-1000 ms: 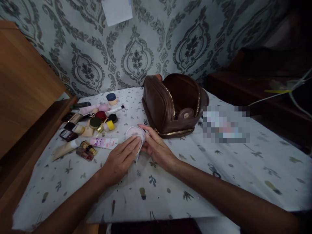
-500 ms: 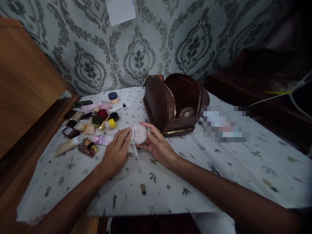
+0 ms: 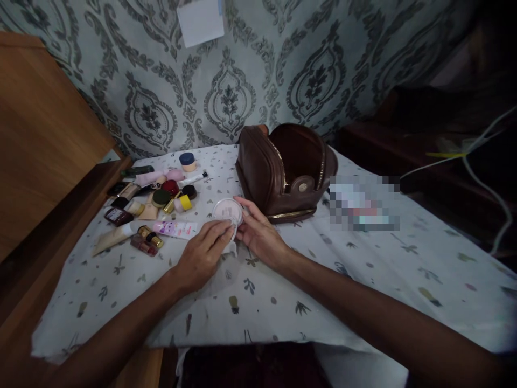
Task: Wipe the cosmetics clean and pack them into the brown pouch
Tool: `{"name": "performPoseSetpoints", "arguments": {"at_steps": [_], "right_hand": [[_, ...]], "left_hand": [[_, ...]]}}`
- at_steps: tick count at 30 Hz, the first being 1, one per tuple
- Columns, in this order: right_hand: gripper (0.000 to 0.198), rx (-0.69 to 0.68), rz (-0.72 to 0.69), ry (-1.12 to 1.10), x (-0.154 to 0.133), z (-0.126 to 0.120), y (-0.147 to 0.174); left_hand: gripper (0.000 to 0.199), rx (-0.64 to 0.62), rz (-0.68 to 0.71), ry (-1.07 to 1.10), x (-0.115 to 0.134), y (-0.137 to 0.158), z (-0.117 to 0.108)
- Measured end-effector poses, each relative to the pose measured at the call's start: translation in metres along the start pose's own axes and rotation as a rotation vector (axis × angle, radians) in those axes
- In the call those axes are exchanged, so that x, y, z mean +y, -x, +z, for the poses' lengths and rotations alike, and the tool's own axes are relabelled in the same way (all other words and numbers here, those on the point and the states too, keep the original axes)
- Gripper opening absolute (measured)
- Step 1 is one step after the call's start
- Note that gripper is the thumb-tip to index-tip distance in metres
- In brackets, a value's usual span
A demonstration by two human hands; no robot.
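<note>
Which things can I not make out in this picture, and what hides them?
All in the head view:
White cloth or tissue: partly covered by the left hand.
Brown bag: its inside is lost in shadow.
Paper sheet: top cut off by the picture's upper edge.
Dark container: label too small to read.
Pixelated patch: blurring hides what lies there.

Bag (image 3: 262, 175) blocking beyond, cosmetics (image 3: 161, 198) left, nearer cloth (image 3: 262, 318) open
</note>
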State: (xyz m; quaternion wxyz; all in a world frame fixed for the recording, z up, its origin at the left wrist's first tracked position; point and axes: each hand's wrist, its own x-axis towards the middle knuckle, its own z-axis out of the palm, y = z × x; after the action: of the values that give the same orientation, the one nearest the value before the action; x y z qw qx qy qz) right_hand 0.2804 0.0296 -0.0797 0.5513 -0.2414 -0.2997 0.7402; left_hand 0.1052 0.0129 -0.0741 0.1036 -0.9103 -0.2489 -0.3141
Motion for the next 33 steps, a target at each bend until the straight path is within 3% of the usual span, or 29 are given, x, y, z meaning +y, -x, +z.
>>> {"name": "performPoseSetpoints", "arguments": {"at_steps": [20,33], "right_hand": [[0.043,-0.074,0.043,0.088,0.003,0.000,0.002],[0.043,-0.032,0.006,0.039,0.001,-0.003,-0.001]], "left_hand": [[0.045,-0.007,0.047,-0.070,-0.003,0.000,-0.002],[0.055,-0.060,-0.225,-0.143,-0.016,0.009,0.000]]}}
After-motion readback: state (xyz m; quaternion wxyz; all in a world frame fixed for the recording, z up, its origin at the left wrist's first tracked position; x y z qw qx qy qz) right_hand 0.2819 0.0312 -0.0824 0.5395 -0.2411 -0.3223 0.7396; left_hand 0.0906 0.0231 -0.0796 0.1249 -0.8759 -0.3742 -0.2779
